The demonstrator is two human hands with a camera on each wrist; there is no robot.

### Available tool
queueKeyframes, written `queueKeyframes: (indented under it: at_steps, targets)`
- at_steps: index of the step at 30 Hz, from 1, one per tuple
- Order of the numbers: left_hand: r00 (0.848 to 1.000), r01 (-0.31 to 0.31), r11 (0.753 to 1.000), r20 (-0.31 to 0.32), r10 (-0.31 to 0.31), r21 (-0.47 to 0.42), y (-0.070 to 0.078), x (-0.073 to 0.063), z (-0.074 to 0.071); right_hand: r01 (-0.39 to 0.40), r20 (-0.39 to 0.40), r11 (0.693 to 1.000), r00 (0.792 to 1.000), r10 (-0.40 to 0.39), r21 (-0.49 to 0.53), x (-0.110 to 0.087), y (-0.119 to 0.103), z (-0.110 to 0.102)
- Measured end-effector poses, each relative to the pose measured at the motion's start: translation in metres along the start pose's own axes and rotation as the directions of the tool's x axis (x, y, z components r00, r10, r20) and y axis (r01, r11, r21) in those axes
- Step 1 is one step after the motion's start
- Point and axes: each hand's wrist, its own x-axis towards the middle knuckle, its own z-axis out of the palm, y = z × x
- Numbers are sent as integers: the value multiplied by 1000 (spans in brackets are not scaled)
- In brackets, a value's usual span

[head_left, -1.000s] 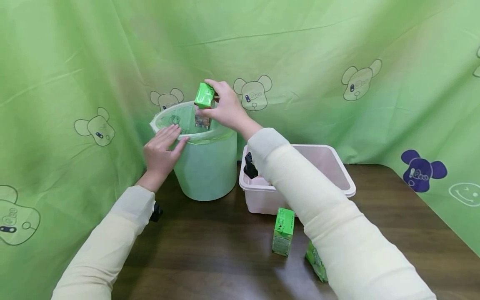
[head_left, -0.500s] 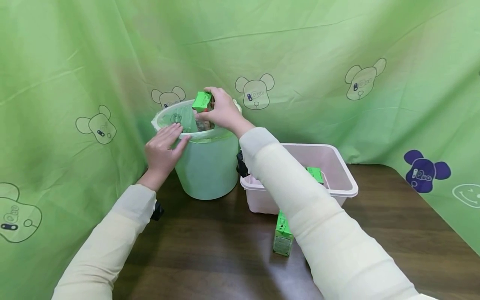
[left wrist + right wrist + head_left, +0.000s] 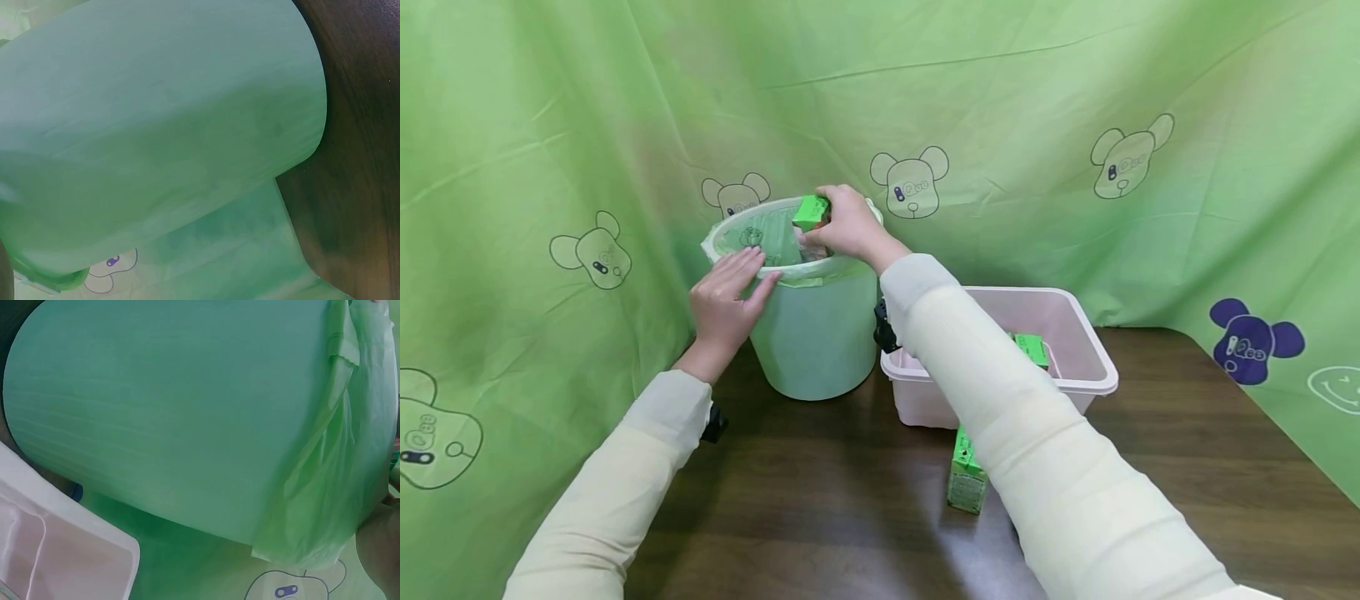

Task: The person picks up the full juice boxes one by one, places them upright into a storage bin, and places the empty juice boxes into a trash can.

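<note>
My right hand (image 3: 853, 225) pinches a small drink carton (image 3: 810, 212) with a bright green top between thumb and fingers. The carton stands roughly upright in the mouth of a pale green bin (image 3: 816, 342), its lower part behind the front rim. A thin green bag (image 3: 319, 481) lines the bin and folds over its edge. My left hand (image 3: 722, 304) rests on the near left rim, fingers extended and thumb apart. In the left wrist view the bin wall (image 3: 162, 125) fills most of the picture, and the hand is hardly seen.
A pink plastic tub (image 3: 1093, 379) stands right of the bin, with a green-topped carton (image 3: 1032, 348) inside. Another green carton (image 3: 966, 483) stands on the brown wooden table (image 3: 790, 517), partly behind my right sleeve. A green printed curtain (image 3: 1000, 83) hangs behind.
My right hand has lowered the carton further into the bin. The right sleeve has shifted left, uncovering the carton in the tub and hiding a green package on the table. My left hand stays put.
</note>
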Motion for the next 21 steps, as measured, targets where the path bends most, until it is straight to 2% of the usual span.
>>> queueKeyframes:
  at_steps: [9,21]
  targets:
    - [1000,-2,1000,4,2,-5,0,-1,1,15,52,999,999,-13,-44,-2,4,1]
    - [1000,-1,1000,1,1,-16,1,0,1,29,66,997,998,-24,-72,-2,6,1]
